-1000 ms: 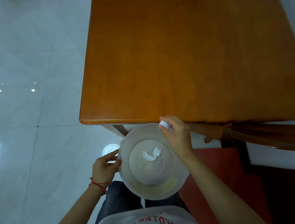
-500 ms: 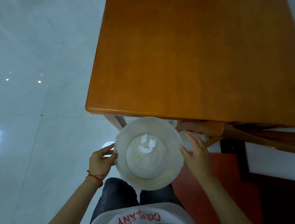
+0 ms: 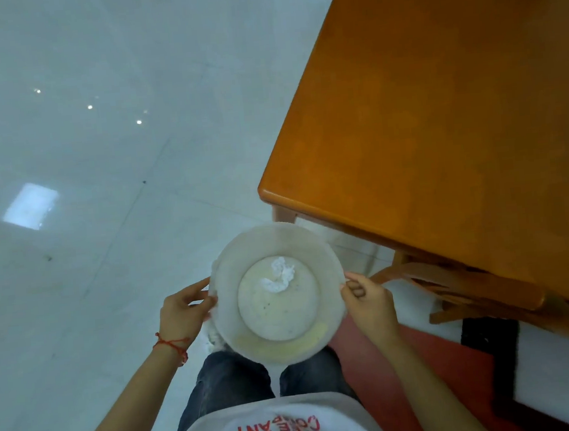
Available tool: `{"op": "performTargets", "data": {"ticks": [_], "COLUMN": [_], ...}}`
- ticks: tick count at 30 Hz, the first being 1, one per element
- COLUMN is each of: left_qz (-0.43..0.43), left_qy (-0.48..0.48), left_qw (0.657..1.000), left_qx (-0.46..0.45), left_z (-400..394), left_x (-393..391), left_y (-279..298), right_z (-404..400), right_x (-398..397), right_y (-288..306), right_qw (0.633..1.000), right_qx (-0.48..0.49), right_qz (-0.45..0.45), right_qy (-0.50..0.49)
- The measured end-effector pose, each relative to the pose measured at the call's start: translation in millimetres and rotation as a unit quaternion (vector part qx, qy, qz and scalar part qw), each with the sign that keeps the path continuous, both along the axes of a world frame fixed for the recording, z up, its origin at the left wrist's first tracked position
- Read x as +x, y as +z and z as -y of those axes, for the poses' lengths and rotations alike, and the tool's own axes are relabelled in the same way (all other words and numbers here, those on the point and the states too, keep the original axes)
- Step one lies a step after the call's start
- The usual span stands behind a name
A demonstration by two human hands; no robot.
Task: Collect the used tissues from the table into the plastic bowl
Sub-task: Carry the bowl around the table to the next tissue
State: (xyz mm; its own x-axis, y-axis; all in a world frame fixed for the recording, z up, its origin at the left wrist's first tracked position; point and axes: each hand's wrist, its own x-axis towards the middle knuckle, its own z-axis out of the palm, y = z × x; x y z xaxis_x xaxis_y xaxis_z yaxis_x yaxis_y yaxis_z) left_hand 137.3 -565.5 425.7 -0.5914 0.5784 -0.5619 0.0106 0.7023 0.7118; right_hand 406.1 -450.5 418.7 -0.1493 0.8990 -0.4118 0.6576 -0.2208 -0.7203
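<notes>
Head view: plastic bowl (image 3: 228, 282) btwn left hand (image 3: 181, 310) & right hand (image 3: 369, 299), both clamped on rim; tissues (image 3: 280, 277) inside. Table (image 3: 439, 115) cut off at right.

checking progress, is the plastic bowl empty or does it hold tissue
Not empty: crumpled white tissue lies on the bottom of the plastic bowl.

So I've got the plastic bowl (image 3: 278, 293) sitting just below the middle of the frame, a round, cloudy-white thing, held level off the table's near-left corner rather than on it, with a yellowish smear along its lower inside wall. The tissues (image 3: 280, 277) are lying crumpled in a small white curl on the flat bottom, a bit toward the upper side. The wooden table (image 3: 439, 115) fills the upper right, glossy orange-brown.
</notes>
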Motion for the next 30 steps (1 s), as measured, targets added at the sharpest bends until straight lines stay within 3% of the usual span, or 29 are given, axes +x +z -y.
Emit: {"op": "performTargets", "data": {"ticks": [14, 21, 30], "left_qz": [0.012, 0.017, 0.032], "left_qy": [-0.005, -0.006, -0.011], "left_qw": [1.000, 1.000, 0.999], "left_qx": [0.008, 0.022, 0.037], "left_z": [24.4, -12.4, -107.0], "left_x": [-207.7, -271.8, -313.4], "left_y": [7.6, 9.3, 6.2], "right_z": [32.2, 8.2, -82.7], "right_x": [-202.9, -264.7, -305.3], "right_y": [-2.1, 6.3, 8.9], "right_qw": [0.999, 0.999, 0.998], "right_qx": [-0.007, 0.011, 0.051], "right_qz": [-0.036, -0.039, -0.016], "right_qy": [-0.018, -0.026, -0.027]}}
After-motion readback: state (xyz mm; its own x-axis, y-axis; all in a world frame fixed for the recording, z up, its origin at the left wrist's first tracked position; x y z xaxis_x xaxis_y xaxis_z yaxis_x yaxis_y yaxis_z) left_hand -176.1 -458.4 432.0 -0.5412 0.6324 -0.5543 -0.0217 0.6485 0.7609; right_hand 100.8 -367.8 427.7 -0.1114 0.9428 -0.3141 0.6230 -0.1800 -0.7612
